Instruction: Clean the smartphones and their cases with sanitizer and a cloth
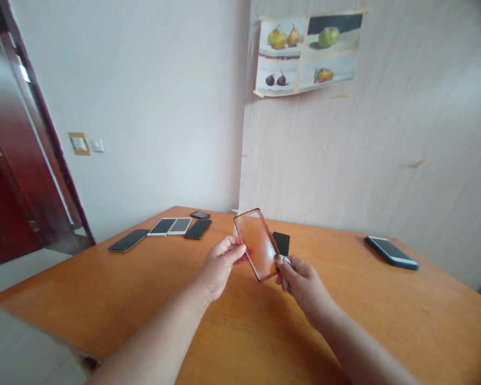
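Observation:
A see-through phone case [257, 246] with a dark rim and a camera cutout at its top is held tilted above the table. My left hand [222, 262] pinches its left edge between thumb and fingers. At the lower right corner, my right hand [304, 283] is closed on a crumpled white wipe [286, 278], pressed against the case rim. I cannot tell whether the wipe is cloth or paper. Just behind the case lies a black phone [281, 243], partly hidden by it.
On the wooden table [164, 299], several phones lie at the back left, among them a black phone [129, 240] and a white phone [162, 226]. A phone in a dark blue case [392, 252] rests at the right. The wall [164, 107] stands behind the table.

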`<state>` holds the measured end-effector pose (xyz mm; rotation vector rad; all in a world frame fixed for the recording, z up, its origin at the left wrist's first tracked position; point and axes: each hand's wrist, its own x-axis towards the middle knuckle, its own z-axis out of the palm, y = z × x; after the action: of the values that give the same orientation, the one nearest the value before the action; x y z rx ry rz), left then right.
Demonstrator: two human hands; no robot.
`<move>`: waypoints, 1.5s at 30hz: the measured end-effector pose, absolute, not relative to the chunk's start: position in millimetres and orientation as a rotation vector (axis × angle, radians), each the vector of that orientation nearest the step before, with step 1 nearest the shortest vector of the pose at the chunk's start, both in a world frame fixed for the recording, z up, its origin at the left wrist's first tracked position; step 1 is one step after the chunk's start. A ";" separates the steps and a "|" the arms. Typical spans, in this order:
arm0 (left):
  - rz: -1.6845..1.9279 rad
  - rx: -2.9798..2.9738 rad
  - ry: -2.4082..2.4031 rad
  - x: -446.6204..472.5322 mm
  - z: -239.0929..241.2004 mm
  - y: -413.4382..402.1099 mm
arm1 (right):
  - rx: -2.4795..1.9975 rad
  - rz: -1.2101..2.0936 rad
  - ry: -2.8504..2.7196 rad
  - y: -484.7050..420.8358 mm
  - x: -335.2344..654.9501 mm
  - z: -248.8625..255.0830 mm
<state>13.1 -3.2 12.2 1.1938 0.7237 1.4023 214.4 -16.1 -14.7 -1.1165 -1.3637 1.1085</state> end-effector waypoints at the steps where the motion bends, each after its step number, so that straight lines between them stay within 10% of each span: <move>1: 1.406 1.179 0.724 13.1 12.4 -3.2 | -1.115 1.097 -1.365 -15.8 214.4 -15.5; 31: 1.293 0.870 0.471 4.4 13.5 1.2 | -0.925 1.514 -1.384 -21.4 213.5 -11.9; 45: 1.291 1.492 1.093 15.7 -0.3 -1.5 | -1.102 1.215 -1.262 -12.3 214.4 -20.1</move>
<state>15.7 -1.5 -0.3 1.4922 1.0928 1.2913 214.4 -12.3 -20.1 -1.1017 -1.2623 1.2148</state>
